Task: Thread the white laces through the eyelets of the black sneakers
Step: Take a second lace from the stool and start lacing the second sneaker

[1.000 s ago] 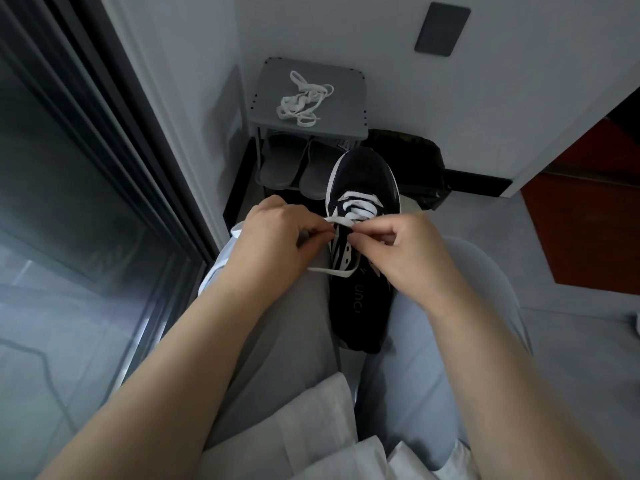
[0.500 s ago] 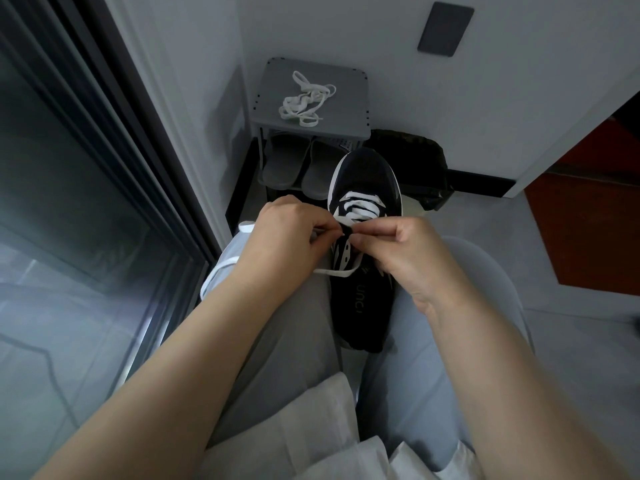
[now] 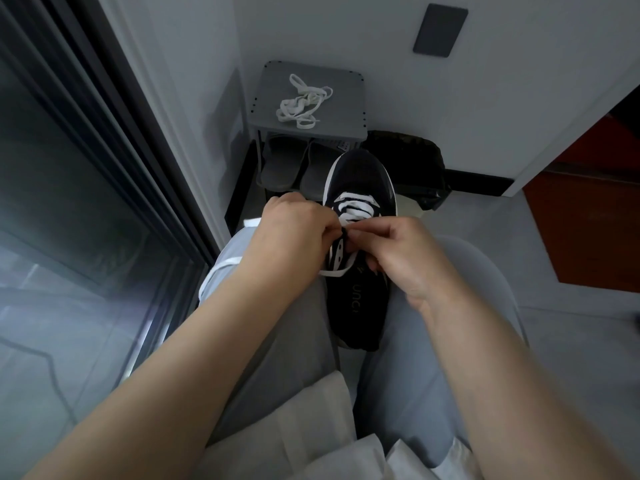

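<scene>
1. The black sneaker (image 3: 356, 299) lies upper-side up in the seated person's lap, wedged between the two thighs.
2. Its long axis runs straight away from the person. The toe points at the grey shoe rack (image 3: 343, 109) against the far wall, and the heel points back toward the body.
3. The white lace (image 3: 353, 209) already crosses the eyelets nearest the toe in a few flat bands. I judge that part done.
4. The eyelets toward the tongue and collar look unthreaded, though the hands hide the row being worked on. A slack stretch of lace loops out to the left, below the knuckles.
5. The left hand (image 3: 294, 230) is curled, thumb and forefinger pinching the lace at the sneaker's left eyelet edge.
6. The right hand (image 3: 398, 251) is curled too. Its fingertips pinch the lace and meet the left hand's fingertips over the middle of the upper. I cannot tell whether the tip is already through a hole.
7. A second lace (image 3: 303, 100) lies in a loose tangle on top of the rack, well apart from the hands. No second sneaker is in sight.
8. By my reckoning this sneaker is about half laced, and the whole job is well under half done.
</scene>
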Demonstrator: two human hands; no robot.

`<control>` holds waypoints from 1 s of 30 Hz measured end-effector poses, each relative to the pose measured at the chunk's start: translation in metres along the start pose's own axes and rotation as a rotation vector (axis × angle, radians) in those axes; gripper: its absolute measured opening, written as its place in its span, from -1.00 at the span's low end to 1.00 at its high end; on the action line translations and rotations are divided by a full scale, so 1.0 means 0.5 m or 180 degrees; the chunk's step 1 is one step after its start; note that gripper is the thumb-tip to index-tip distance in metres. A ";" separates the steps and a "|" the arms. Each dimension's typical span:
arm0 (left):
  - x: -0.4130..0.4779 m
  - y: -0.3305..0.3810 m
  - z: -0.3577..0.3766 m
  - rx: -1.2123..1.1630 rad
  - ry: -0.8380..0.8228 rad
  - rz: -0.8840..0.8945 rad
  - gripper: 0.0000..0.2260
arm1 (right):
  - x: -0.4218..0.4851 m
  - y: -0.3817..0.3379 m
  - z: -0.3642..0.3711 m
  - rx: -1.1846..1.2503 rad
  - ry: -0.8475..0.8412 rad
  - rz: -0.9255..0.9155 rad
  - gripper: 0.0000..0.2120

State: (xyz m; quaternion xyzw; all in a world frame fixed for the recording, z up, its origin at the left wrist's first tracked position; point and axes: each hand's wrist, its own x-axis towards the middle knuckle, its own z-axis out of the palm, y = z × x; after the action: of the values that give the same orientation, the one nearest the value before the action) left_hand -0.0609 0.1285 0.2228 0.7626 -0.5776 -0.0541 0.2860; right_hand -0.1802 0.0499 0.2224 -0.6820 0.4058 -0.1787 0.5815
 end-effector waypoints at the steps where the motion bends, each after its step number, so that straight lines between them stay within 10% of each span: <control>1: 0.002 0.005 -0.002 0.0114 -0.0093 -0.0045 -0.72 | 0.001 0.000 0.000 0.0021 -0.0017 0.0011 -0.74; 12: -0.013 -0.010 0.008 -0.0139 -0.0220 0.0018 -0.53 | 0.008 0.006 0.004 -0.0071 0.0076 -0.0118 -0.84; 17: -0.006 -0.011 -0.012 -0.0601 -0.0089 -0.0429 -0.85 | 0.007 0.008 0.004 -0.0072 0.0113 -0.0159 -0.84; 30: -0.005 -0.023 -0.009 -0.0736 -0.0036 -0.0403 -0.91 | 0.007 0.013 -0.003 -0.0081 0.0020 -0.0210 -0.83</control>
State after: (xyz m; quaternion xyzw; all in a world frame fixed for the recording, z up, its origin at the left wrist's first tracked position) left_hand -0.0501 0.1343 0.2201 0.7592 -0.5198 -0.1426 0.3647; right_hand -0.1813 0.0464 0.2159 -0.7018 0.3871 -0.1948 0.5653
